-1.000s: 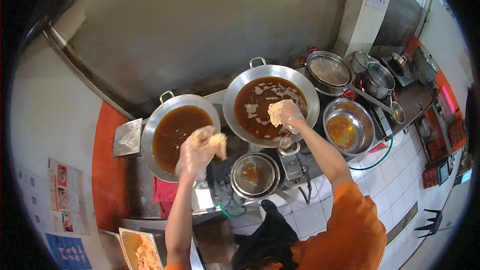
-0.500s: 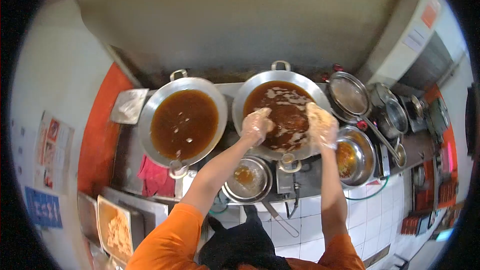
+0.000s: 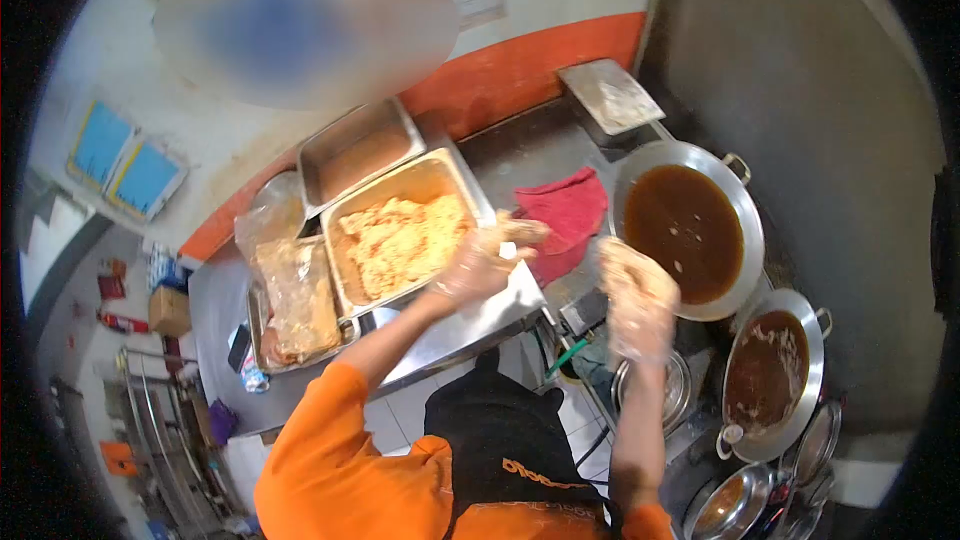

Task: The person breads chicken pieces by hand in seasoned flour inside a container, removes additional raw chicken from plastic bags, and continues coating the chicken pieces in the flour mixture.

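My left hand (image 3: pixel 480 265), in a clear plastic glove with batter-coated fingers, is open at the right rim of a steel tray (image 3: pixel 350 223). Pale, floury coated pieces (image 3: pixel 405 240) are heaped inside that tray. My right hand (image 3: pixel 640 305), also gloved, is stretched out between the red cloth (image 3: pixel 565 215) and the pan of brown oil (image 3: pixel 690 230). Thick pale crumbs cover its fingers, which appear extended; no separate piece can be made out in it.
A second steel tray (image 3: pixel 360 160) stands behind the heaped one. A bagged package (image 3: pixel 295 295) lies at left. The second oil pan (image 3: pixel 770 370) bubbles at right, near a steel bowl (image 3: pixel 730 500). A flat lidded box (image 3: pixel 610 95) sits at the back.
The view has swung left, from the two oil pans to the trays. My hands have left the bubbling pan; my left hand is now beside the tray of coated pieces.
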A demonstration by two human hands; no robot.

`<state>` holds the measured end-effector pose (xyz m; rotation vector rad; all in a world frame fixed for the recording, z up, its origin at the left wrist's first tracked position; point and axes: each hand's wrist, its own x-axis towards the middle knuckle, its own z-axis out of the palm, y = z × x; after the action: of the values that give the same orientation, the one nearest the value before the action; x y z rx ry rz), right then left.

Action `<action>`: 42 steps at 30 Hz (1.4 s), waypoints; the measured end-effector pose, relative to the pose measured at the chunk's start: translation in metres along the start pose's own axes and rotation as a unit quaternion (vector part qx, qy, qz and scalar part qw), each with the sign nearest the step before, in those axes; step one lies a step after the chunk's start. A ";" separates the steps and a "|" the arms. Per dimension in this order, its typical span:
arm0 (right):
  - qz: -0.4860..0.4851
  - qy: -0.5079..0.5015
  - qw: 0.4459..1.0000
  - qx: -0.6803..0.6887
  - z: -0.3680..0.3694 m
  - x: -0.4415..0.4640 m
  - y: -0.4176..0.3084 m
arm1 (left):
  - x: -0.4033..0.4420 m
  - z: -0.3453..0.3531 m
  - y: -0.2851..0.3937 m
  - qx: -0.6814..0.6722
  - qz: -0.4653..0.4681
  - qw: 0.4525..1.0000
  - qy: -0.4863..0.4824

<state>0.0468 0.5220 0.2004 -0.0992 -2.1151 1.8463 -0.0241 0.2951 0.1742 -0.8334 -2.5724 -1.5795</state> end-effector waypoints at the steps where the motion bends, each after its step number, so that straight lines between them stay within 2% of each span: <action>1: 0.024 -0.063 0.997 -0.039 0.041 0.013 -0.017 | -0.012 -0.041 -0.022 0.014 -0.083 0.996 0.011; 2: -0.008 -0.148 0.988 -0.053 0.077 0.027 -0.008 | -0.023 -0.077 -0.036 0.040 -0.180 0.983 0.001; 3: -0.089 -0.218 0.968 -0.092 0.122 0.046 0.009 | -0.034 -0.108 -0.071 0.118 -0.149 0.982 -0.017; 4: -0.185 -0.281 0.915 -0.223 0.196 0.065 0.048 | -0.050 -0.142 -0.133 0.192 -0.121 0.974 -0.028; 5: -0.197 -0.450 0.795 -0.354 0.227 0.084 0.100 | -0.057 -0.153 -0.168 0.265 -0.088 0.959 -0.050; 6: -0.062 -0.486 0.766 -0.416 0.256 0.085 0.067 | -0.060 -0.155 -0.181 0.335 -0.093 0.932 -0.103; 8: -0.062 -0.498 0.718 -0.482 0.309 0.091 0.155 | -0.063 -0.145 -0.192 0.469 -0.102 0.852 -0.211; 9: -0.063 -0.501 0.695 -0.513 0.331 0.093 0.186 | -0.059 -0.146 -0.191 0.478 -0.117 0.839 -0.232; 12: 0.035 -0.355 0.790 -0.499 0.350 0.080 0.190 | -0.061 -0.147 -0.195 0.506 -0.133 0.799 -0.296; 15: 0.003 -0.430 0.775 -0.463 0.345 0.086 0.148 | -0.076 -0.149 -0.219 0.463 -0.139 0.822 -0.301; 16: -0.051 -0.483 0.727 -0.485 0.353 0.097 0.172 | -0.087 -0.151 -0.221 0.465 -0.079 0.851 -0.233; 17: -0.063 -0.487 0.728 -0.478 0.351 0.101 0.196 | -0.106 -0.151 -0.219 0.461 -0.021 0.872 -0.165; 18: -0.077 -0.490 0.730 -0.471 0.349 0.104 0.189 | -0.116 -0.153 -0.218 0.455 0.038 0.885 -0.094; 19: -0.091 -0.492 0.731 -0.463 0.350 0.108 0.175 | -0.113 -0.159 -0.210 0.451 -0.006 0.886 -0.109; 20: -0.114 -0.500 0.708 -0.486 0.358 0.108 0.149 | -0.111 -0.166 -0.197 0.445 -0.050 0.885 -0.126; 21: -0.155 -0.468 0.758 -0.427 0.363 0.105 0.165 | -0.109 -0.170 -0.190 0.439 -0.094 0.882 -0.144; 22: -0.196 -0.431 0.801 -0.366 0.372 0.102 0.190 | -0.111 -0.177 -0.199 0.357 -0.191 0.902 -0.150; 24: -0.241 -0.393 0.797 -0.389 0.380 0.093 0.219 | -0.112 -0.199 -0.173 0.298 -0.185 0.935 -0.047; 26: -0.140 -0.510 0.747 -0.403 0.385 0.110 0.204 | -0.122 -0.213 -0.176 0.207 -0.160 0.963 0.071; 27: -0.087 -0.563 0.716 -0.404 0.385 0.116 0.192 | -0.128 -0.220 -0.177 0.171 -0.185 0.964 0.086; 30: -0.221 -0.522 0.693 -0.445 0.390 0.118 0.171 | -0.136 -0.238 -0.179 0.067 -0.259 0.954 0.136; 31: -0.195 -0.500 0.703 -0.466 0.387 0.120 0.154 | -0.136 -0.239 -0.180 -0.042 -0.259 0.950 0.168; 33: -0.140 -0.455 0.721 -0.503 0.380 0.123 0.127 | -0.138 -0.242 -0.182 -0.255 -0.252 0.906 0.225; 34: -0.179 -0.418 0.775 -0.439 0.379 0.123 0.126 | -0.135 -0.246 -0.186 -0.251 -0.247 0.907 0.229; 37: -0.118 -0.475 0.709 -0.508 0.359 0.121 0.066 | -0.135 -0.245 -0.203 -0.248 -0.239 0.912 0.223; 38: -0.169 -0.417 0.779 -0.437 0.363 0.130 0.164 | -0.133 -0.242 -0.208 -0.263 -0.220 0.909 0.236; 41: -0.146 -0.414 0.852 -0.285 0.338 0.137 0.135 | -0.117 -0.241 -0.180 -0.313 -0.287 0.874 0.236; 42: -0.160 -0.391 0.864 -0.275 0.325 0.135 0.096 | -0.109 -0.245 -0.174 -0.213 -0.273 0.920 0.182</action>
<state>-0.1907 0.2642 0.0996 0.9645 -2.8944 1.1157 -0.0714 -0.0159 0.1209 0.2251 -2.3229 -2.2208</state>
